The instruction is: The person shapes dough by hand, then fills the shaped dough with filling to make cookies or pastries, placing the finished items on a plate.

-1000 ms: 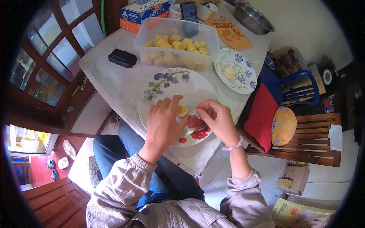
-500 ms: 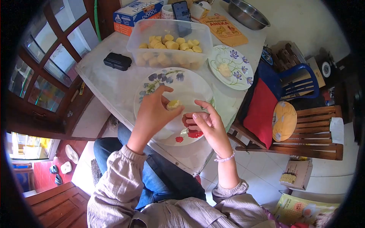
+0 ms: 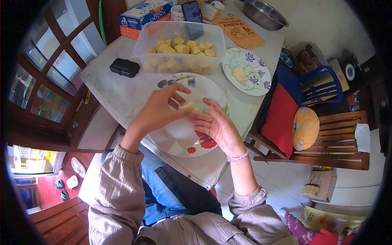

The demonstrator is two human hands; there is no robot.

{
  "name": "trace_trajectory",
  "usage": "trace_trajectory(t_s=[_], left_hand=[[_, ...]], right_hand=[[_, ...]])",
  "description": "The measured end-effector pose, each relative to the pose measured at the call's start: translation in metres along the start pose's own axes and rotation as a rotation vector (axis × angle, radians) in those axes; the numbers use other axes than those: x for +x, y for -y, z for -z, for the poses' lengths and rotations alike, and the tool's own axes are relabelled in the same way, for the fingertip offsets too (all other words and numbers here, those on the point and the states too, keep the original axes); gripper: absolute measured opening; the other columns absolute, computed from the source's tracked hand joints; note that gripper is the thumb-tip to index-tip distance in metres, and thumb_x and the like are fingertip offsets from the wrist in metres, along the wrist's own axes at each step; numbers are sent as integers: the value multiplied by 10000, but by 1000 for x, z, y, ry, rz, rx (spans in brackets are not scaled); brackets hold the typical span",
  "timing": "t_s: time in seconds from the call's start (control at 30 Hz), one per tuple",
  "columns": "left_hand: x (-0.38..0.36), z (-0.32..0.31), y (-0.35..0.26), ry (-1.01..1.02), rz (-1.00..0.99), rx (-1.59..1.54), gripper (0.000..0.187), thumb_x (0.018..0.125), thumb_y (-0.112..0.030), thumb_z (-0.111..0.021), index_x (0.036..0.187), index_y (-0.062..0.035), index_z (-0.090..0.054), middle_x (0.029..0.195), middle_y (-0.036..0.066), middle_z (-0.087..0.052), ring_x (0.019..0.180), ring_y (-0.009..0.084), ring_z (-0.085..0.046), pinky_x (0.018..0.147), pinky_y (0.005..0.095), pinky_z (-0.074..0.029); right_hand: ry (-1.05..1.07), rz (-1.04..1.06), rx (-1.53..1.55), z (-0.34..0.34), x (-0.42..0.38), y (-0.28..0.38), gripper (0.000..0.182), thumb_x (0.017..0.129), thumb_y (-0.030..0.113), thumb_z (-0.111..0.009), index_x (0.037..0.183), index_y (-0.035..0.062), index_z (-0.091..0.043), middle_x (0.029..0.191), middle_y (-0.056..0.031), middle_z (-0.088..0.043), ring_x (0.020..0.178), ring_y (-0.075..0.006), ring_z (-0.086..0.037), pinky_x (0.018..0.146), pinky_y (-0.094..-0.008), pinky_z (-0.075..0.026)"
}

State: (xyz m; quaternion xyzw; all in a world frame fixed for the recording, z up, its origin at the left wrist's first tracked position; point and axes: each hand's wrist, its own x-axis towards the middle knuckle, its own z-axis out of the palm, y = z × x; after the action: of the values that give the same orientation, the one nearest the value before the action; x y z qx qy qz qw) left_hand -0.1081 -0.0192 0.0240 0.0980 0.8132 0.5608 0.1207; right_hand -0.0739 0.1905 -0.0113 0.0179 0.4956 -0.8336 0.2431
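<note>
Between the thumb and fingers of my left hand [image 3: 161,107] is a small pale-yellow dough piece [image 3: 186,105], slightly blurred. My right hand [image 3: 222,130] is open, its fingers stretched out just below and right of the piece. Both hands hover over a large white plate [image 3: 169,139] with painted flowers, blue at the far rim and red at the near side. Behind it stands a clear plastic tub [image 3: 143,45] holding several yellow dough pieces [image 3: 181,49]. On a smaller floral plate [image 3: 253,87] to the right lies a pale dough lump [image 3: 239,74].
A black case [image 3: 124,67] lies left of the tub. Behind are a dodol box [image 3: 145,16], a propped phone [image 3: 191,12], a brown paper packet [image 3: 239,30] and a steel bowl [image 3: 265,15]. A wooden chair [image 3: 339,139] with cushions stands right. Purple patterned cloth [image 3: 300,228] shows lower right.
My right hand has moved up and closer to my left, its fingers now beside the dough piece. My left hand has turned flatter. More purple and red cloth shows at lower right.
</note>
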Motion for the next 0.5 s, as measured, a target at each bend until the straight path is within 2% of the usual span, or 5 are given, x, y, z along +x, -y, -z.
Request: trace_trajectory(t_s=[0.17,0.23,0.37,0.43,0.5], left_hand=[[-15,-8,9,1,-359,321,446,727,-134,-757,1149,-106,-616,1005,95,-670,916,284,-634,812,369,-495],[-19,-6,12,32,-380,398,443,727,-119,-752,1149,-106,-619,1045,95,-662,956,293,-619,842,377,-482],[-22,-5,18,74,-364,432,456,732,-90,-748,1169,-102,-620,1124,104,-641,1045,302,-583,911,388,-452],[-22,-7,23,63,-361,367,466,742,-90,-746,1189,-99,-615,1125,107,-639,1039,291,-584,910,379,-454],[-23,-8,27,52,-356,298,477,752,-90,-745,1209,-96,-609,1127,109,-638,1033,281,-585,910,369,-456]], right_hand=[[-62,46,-34,-1,-5,-1,530,1010,328,-473,1426,50,-298,1166,-193,-601,1022,-243,-634,892,-350,-519],[-166,176,-431,-4,-11,-1,498,974,237,-566,1390,45,-371,1106,-164,-612,977,-219,-638,843,-314,-523],[-137,195,-425,-11,-15,-8,421,934,107,-596,1325,31,-460,1083,-153,-630,897,-193,-660,770,-281,-534],[-137,375,-864,-16,-15,-6,418,886,18,-600,1291,47,-502,1071,-142,-641,839,-176,-670,699,-274,-541],[-142,382,-929,-14,-10,-6,412,857,-3,-605,1259,59,-536,1077,-139,-639,784,-170,-670,658,-286,-547]])
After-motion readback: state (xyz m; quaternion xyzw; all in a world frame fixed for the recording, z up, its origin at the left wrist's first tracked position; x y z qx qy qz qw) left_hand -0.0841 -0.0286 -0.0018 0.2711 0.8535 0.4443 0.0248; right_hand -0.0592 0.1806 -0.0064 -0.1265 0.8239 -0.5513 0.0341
